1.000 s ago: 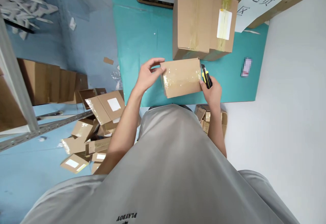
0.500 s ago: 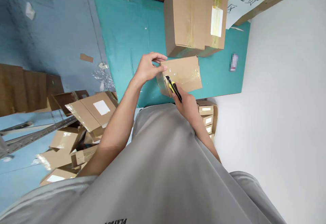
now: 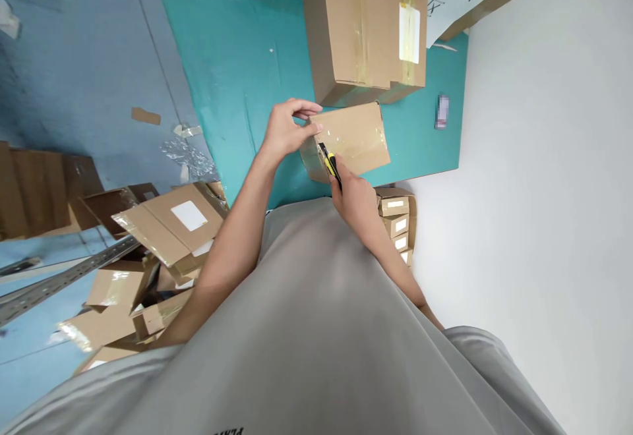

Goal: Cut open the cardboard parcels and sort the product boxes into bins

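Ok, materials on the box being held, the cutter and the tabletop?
Small box: brown cardboard, matte, with fold edges; glossy streaks look like clear plastic tape.
Cutter: yellow and black handle, probably plastic; the dark tip looks like a metal blade, too small to confirm.
Tabletop: smooth green sheet with creases and soft sheen, perhaps vinyl or rubber; core hidden.

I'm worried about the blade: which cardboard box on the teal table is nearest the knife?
The small box in front, the one the left hand touches, with the utility knife at its left end; the larger boxes stand farther back.
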Motion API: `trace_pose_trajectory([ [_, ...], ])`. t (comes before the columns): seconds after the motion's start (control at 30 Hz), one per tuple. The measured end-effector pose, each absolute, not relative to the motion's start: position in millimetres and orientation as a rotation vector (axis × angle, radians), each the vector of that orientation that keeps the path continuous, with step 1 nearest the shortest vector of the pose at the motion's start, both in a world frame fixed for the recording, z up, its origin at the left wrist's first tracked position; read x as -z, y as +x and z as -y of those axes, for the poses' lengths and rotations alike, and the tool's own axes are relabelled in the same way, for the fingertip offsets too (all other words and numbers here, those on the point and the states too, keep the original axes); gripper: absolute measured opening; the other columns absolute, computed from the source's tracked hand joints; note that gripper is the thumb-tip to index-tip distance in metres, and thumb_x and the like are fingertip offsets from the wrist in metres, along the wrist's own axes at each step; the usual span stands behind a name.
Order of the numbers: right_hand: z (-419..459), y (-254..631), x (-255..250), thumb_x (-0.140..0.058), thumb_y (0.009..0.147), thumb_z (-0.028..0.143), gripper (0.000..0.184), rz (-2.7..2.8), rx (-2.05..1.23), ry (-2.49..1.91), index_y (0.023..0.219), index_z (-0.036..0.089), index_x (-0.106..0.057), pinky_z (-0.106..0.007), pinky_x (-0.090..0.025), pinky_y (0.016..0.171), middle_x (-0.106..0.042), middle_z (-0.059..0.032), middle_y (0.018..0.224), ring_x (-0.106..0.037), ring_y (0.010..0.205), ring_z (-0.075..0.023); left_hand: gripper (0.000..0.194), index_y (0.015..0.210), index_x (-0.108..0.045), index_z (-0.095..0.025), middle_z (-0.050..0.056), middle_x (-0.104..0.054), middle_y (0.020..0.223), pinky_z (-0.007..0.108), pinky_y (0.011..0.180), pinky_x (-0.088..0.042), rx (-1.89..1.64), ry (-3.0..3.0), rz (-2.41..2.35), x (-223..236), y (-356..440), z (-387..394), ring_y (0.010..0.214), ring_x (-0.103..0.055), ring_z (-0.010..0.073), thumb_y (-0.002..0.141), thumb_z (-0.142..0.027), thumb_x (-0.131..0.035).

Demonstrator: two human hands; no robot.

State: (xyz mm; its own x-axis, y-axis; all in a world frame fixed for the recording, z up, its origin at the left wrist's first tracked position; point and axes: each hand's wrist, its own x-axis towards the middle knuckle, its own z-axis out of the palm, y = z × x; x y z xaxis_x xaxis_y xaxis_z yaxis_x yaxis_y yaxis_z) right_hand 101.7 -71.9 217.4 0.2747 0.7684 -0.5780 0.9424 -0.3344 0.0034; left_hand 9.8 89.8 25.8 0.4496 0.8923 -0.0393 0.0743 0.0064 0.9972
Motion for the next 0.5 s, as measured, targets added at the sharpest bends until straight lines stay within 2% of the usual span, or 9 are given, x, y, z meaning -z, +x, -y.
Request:
trace_pose_trajectory([
  [0.13,54,86,-223,-0.033,0.122,0.020,0.063,-1.466,0.669,2.125,0.184,0.014,-0.029,-0.037,-0.063,0.099,-0.079,-0.0210,0.144,-0.082,0.117,-0.0299,0.037,0.114,-0.083,-0.021,0.009,-0.084,0.122,0.036,0.095,-0.066,-0.847,1.393,-0.935,-26,12,-86,0.107,-0.077,0.0239,0.078,-0.028,-0.088],
  [0.27,47,80,-224,-0.033,0.120,0.015,0.064,-1.455,0.648,2.073,0.184,0.011,-0.029,-0.036,-0.064,0.099,-0.079,-0.0227,0.142,-0.081,0.120,-0.0286,0.035,0.112,-0.082,-0.021,0.009,-0.084,0.121,0.039,0.096,-0.067,-0.862,1.360,-0.958,-24,13,-84,0.108,-0.078,0.0252,0.078,-0.028,-0.087],
  [0.4,60,80,-233,-0.032,0.118,0.011,0.066,-1.415,0.657,2.015,0.184,0.011,-0.028,-0.034,-0.066,0.095,-0.082,-0.0223,0.135,-0.082,0.117,-0.0279,0.040,0.117,-0.082,-0.023,0.009,-0.084,0.120,0.042,0.094,-0.069,-0.854,1.339,-0.964,-23,14,-79,0.110,-0.080,0.0272,0.078,-0.027,-0.089],
  [0.5,68,80,-241,-0.032,0.118,0.011,0.066,-1.395,0.639,1.991,0.183,0.011,-0.029,-0.034,-0.067,0.092,-0.083,-0.0227,0.128,-0.084,0.113,-0.0273,0.047,0.122,-0.082,-0.025,0.008,-0.085,0.118,0.039,0.090,-0.069,-0.861,1.320,-0.967,-23,13,-71,0.108,-0.080,0.0260,0.077,-0.032,-0.093],
])
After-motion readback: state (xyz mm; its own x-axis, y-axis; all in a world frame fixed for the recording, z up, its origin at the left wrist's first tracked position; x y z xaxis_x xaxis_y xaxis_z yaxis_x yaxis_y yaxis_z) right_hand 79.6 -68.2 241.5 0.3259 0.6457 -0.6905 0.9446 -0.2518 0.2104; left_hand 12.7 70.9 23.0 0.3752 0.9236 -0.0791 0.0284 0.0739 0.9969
